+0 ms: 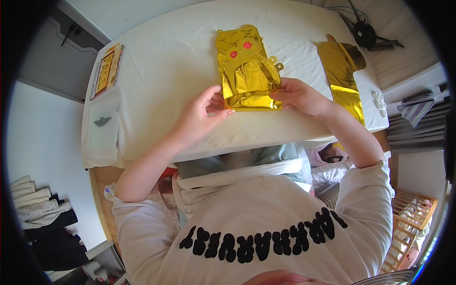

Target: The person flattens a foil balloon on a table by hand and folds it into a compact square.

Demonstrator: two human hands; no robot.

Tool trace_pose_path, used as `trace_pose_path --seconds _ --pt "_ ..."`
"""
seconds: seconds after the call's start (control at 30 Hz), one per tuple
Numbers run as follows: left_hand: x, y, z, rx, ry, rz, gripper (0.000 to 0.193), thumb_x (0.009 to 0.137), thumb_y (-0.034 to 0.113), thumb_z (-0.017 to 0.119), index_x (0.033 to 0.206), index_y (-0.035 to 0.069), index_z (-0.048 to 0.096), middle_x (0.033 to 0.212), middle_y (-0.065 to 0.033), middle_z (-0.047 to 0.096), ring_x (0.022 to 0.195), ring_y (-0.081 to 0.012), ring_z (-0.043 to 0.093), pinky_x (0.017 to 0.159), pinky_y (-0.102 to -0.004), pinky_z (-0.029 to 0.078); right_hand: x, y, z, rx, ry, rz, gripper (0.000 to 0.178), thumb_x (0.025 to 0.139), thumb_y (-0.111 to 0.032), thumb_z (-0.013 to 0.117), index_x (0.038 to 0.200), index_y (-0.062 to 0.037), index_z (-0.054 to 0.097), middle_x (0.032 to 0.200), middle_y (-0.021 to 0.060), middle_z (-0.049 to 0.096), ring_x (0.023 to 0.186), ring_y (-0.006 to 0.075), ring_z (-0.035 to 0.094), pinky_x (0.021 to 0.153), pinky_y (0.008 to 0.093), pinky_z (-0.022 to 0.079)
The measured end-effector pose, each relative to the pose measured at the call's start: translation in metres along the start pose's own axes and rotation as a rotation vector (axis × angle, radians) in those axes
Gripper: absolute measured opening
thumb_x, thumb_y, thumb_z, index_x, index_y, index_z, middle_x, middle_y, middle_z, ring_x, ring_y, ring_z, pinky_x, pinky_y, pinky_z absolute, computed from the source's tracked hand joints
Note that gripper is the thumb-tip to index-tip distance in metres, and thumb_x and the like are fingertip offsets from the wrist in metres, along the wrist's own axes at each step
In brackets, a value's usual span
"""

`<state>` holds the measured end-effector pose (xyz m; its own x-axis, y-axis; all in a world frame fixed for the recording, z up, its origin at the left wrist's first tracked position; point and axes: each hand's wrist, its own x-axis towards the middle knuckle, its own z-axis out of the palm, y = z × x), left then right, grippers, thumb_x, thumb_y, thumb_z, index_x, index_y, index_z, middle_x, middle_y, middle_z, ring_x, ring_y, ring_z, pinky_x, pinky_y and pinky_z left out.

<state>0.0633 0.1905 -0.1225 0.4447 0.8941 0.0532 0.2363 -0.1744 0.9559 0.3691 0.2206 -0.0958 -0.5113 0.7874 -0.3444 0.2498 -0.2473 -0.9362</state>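
A flat, uninflated gold foil balloon [251,71] lies on the white-covered table in front of me, its near end folded over. It has two red round spots and small tabs with holes along its edges. At its near left corner my left hand [204,111] grips the edge, thumb along the front and fingers curled behind. My right hand [301,97] pinches the right edge, near the fold. A second flat gold foil balloon [342,71] lies farther right, partly hidden behind my right forearm at its near end.
On the left of the table [161,61] lie a flat printed packet [107,71] and a clear plastic bag [102,123]. A coil of white ribbon [380,104] rests near the right edge. A black router-like device [365,34] with antennas stands at the far right corner.
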Motion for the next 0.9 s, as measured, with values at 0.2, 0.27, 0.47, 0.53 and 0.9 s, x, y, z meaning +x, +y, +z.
trace_pose_path --seconds 0.2,0.27,0.47,0.53,0.9 --pt "0.001 0.005 -0.007 -0.018 0.026 -0.093 0.064 0.097 0.004 0.072 0.152 0.001 0.041 0.103 -0.0087 0.068 0.098 -0.0142 0.069 0.088 -0.0293 0.056 0.008 -0.01 0.004 0.207 0.016 0.143 0.028 0.107 -0.01 0.056 0.132 0.0014 0.061 0.108 0.0045 0.07 0.083 0.0038 0.064 0.071 0.0187 0.055" --pt "0.002 0.007 -0.007 -0.027 0.019 -0.096 0.068 0.097 0.006 0.073 0.155 0.003 0.036 0.099 -0.0086 0.069 0.094 -0.0131 0.069 0.086 -0.0282 0.055 0.016 -0.005 -0.002 0.186 0.007 0.166 0.029 0.107 -0.009 0.055 0.133 0.0022 0.06 0.11 0.0063 0.071 0.087 0.0052 0.066 0.074 0.0197 0.056" --pt "0.003 0.018 -0.004 -0.02 0.078 -0.166 0.079 0.096 0.006 0.074 0.159 0.007 0.026 0.104 -0.0093 0.066 0.091 -0.0137 0.071 0.082 -0.0286 0.057 0.014 -0.021 0.002 0.237 -0.01 0.233 0.031 0.106 -0.007 0.053 0.134 0.0053 0.059 0.118 0.0111 0.072 0.098 0.0111 0.072 0.083 0.0231 0.06" --pt "0.004 0.007 -0.003 -0.015 0.088 -0.121 0.081 0.095 0.004 0.075 0.159 0.006 0.025 0.105 -0.0091 0.065 0.091 -0.0139 0.072 0.082 -0.0285 0.057 0.016 -0.019 0.002 0.245 -0.017 0.236 0.031 0.106 -0.007 0.053 0.134 0.0059 0.059 0.119 0.0121 0.071 0.101 0.0127 0.072 0.085 0.0243 0.06" --pt "-0.016 0.017 0.009 0.061 0.158 -0.002 0.092 0.093 -0.001 0.074 0.164 0.01 0.016 0.124 -0.0139 0.055 0.095 -0.0182 0.073 0.081 -0.0299 0.061 0.024 -0.013 -0.001 0.328 0.034 0.279 0.027 0.103 -0.003 0.055 0.129 0.0061 0.06 0.116 0.0142 0.071 0.099 0.0169 0.074 0.085 0.0294 0.063"
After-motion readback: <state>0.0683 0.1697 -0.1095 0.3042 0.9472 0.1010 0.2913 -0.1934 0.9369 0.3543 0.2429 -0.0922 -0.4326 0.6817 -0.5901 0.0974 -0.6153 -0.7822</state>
